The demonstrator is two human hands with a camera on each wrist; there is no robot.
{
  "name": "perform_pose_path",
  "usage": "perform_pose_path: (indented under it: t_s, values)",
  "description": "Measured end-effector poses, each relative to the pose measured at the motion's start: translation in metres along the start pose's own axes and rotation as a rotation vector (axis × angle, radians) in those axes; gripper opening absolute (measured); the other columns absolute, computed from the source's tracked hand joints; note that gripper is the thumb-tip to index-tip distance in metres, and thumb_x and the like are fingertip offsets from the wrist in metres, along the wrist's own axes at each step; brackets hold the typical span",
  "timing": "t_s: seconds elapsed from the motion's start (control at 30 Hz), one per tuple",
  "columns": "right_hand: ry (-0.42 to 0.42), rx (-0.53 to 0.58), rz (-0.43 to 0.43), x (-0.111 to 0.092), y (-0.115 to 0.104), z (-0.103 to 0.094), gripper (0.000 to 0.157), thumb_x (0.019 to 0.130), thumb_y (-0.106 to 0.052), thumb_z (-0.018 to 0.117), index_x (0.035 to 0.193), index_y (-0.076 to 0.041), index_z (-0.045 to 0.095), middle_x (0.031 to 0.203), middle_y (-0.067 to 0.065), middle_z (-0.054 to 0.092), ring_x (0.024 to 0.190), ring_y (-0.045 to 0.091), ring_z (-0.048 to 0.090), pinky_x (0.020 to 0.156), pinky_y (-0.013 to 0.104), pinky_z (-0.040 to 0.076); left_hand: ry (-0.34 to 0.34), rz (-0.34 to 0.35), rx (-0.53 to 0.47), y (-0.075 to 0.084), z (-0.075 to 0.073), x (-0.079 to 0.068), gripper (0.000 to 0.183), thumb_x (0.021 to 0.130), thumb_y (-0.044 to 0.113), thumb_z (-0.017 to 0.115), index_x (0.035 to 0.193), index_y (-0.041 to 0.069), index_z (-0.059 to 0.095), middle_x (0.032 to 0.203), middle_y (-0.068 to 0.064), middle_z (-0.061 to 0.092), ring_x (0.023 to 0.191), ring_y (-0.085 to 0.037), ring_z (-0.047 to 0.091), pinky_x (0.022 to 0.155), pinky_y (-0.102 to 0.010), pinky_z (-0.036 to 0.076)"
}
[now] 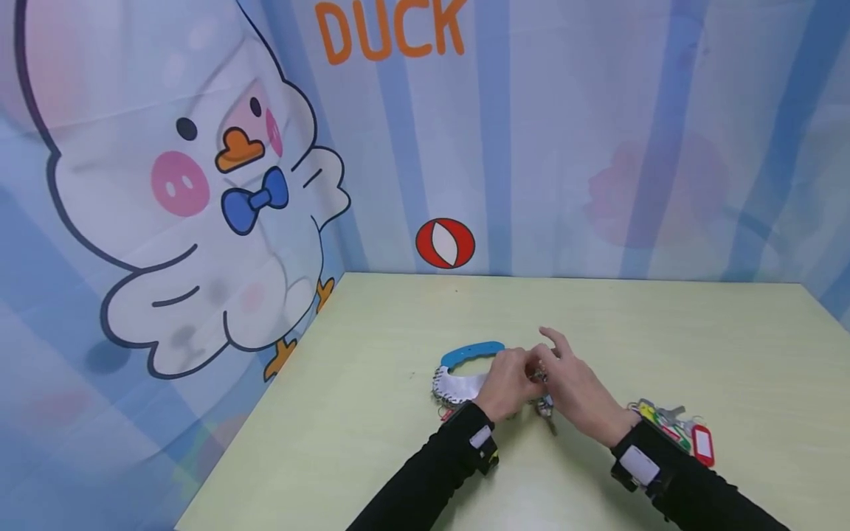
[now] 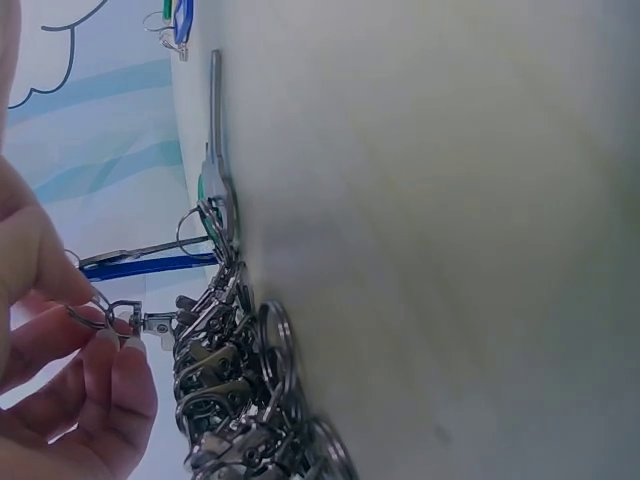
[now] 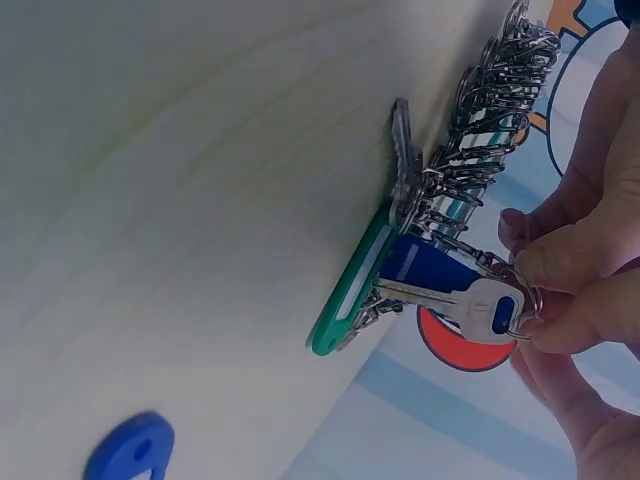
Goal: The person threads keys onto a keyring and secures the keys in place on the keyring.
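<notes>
A ring-shaped key holder with a blue handle (image 1: 473, 354) and a white plate (image 1: 465, 385) lies on the table, its rim lined with metal snap hooks (image 2: 215, 390). At its right side my left hand (image 1: 508, 383) pinches one snap hook (image 2: 152, 322), which sticks out from the row. Close against it, my right hand (image 1: 581, 391) pinches a split ring (image 3: 533, 300) between thumb and finger. A silver key (image 3: 490, 310) with a pale head hangs on that ring. Beside it are a green key tag (image 3: 355, 280) and a blue key tag (image 3: 430, 265). Fingers partly hide the ring.
Under and beside the right forearm lies a pile of keys with coloured tags (image 1: 674, 424), a red tag (image 1: 702, 445) at its right. A blue tag (image 3: 130, 450) shows low in the right wrist view. A printed cloth (image 1: 551, 147) stands behind the table (image 1: 299, 457).
</notes>
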State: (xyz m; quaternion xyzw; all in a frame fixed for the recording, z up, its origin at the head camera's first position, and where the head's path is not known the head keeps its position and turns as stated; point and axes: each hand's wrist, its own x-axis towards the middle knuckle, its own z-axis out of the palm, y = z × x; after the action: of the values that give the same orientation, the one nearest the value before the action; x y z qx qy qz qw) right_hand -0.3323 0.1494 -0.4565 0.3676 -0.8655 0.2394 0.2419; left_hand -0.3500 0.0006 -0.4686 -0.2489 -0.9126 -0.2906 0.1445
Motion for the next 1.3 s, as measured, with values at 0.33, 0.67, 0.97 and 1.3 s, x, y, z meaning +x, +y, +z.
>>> perform_pose_path:
  t_s: [0.33,0.67,0.97,1.3]
  values:
    - [0.085,0.167,0.108,0.004,0.007,0.003,0.040,0.069,0.024,0.064,0.097,-0.002,0.051,0.121,0.024,0.043,0.104,0.039,0.060,0.066,0.030,0.057,0.021,0.067,0.032,-0.001,0.000,0.003,0.006,0.081,0.016,0.074,0.077,0.013,0.072,0.066,0.005,0.063,0.062,-0.001,0.046,0.058,-0.008,0.031]
    - [0.164,0.194,0.219,0.002,0.004,0.010,0.033,0.067,0.023,0.066,0.078,-0.004,0.052,0.087,0.009,0.050,0.081,0.024,0.062,0.066,0.029,0.058,0.060,0.007,0.008,-0.003,0.002,0.001,0.007,0.082,0.014,0.072,0.076,0.011,0.074,0.065,0.004,0.064,0.061,-0.001,0.044,0.056,-0.009,0.032]
    - [0.195,0.193,0.301,-0.001,0.002,0.014,0.031,0.069,0.024,0.065,0.079,-0.003,0.053,0.094,0.012,0.047,0.086,0.026,0.062,0.071,0.033,0.058,0.032,0.027,-0.007,-0.004,0.003,-0.003,0.005,0.082,0.009,0.069,0.082,0.010,0.074,0.071,0.002,0.065,0.064,0.000,0.047,0.058,-0.008,0.035]
    - [0.072,0.164,0.373,-0.003,0.019,0.010,0.023,0.072,0.019,0.062,0.080,-0.002,0.062,0.094,0.012,0.057,0.087,0.026,0.062,0.074,0.035,0.057,-0.045,-0.079,-0.156,-0.006,0.001,0.001,0.009,0.075,-0.002,0.071,0.082,0.005,0.071,0.080,-0.004,0.065,0.070,-0.003,0.055,0.062,-0.011,0.043]
